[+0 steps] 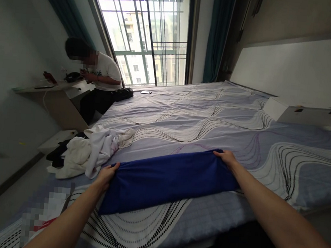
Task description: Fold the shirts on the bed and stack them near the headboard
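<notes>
L. hand [107,176] & R. hand [227,158] each pinch an upper corner of folded dark-blue cloth [169,177], stretched betw. them at near side of wave-patterned bedsheet [168,120]. Pile of mostly white clothes [92,152] just beyond L. hand; smartphone [146,92] nr. far edge; seated person [108,69] beside desk [60,108].

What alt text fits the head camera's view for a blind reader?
A left hand and right hand hold opposite ends of a folded blue cloth over a patterned bed, near heaped pale fabrics; another person sits by a window.
</notes>
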The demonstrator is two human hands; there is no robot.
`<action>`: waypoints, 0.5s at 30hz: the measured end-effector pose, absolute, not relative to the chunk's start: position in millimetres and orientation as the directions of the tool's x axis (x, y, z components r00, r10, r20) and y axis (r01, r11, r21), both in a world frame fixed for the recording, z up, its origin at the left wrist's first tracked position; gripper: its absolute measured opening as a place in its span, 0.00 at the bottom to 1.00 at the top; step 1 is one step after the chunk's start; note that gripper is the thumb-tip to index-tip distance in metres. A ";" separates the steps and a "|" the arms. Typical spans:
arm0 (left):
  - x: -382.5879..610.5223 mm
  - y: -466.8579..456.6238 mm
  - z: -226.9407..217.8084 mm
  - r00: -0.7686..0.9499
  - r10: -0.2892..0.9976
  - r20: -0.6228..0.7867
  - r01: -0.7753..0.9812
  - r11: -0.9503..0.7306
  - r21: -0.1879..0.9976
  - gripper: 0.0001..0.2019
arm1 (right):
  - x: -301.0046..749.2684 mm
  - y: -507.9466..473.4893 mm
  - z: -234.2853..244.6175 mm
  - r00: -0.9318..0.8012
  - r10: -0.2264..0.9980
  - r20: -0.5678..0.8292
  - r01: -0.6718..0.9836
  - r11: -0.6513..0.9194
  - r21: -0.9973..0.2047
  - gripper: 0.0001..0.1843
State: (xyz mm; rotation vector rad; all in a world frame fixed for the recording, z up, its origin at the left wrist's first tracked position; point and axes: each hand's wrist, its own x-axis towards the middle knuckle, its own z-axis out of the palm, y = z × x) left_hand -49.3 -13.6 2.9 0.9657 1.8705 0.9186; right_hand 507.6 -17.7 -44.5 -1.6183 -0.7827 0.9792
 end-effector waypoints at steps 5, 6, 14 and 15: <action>-11.8 -10.1 21.8 -0.464 0.886 0.007 0.536 0.274 0.798 0.24 | 476.0 -19.6 -10.5 0.593 0.801 -0.086 0.293 -0.314 -0.903 0.20; 5.4 -15.1 22.3 -0.414 0.902 0.123 0.618 0.179 0.765 0.27 | 455.0 -25.1 -4.5 0.587 0.810 0.011 0.407 -0.283 -0.869 0.24; 122.1 -70.7 -33.0 0.426 0.878 0.217 0.872 -0.463 0.159 0.27 | 262.4 -97.6 -30.3 -0.183 0.960 0.209 0.911 0.246 -0.330 0.30; 120.3 -70.4 -37.0 0.391 0.897 0.205 0.897 -0.421 0.133 0.27 | 261.7 -98.0 -34.8 -0.176 0.967 0.183 0.919 0.228 -0.321 0.30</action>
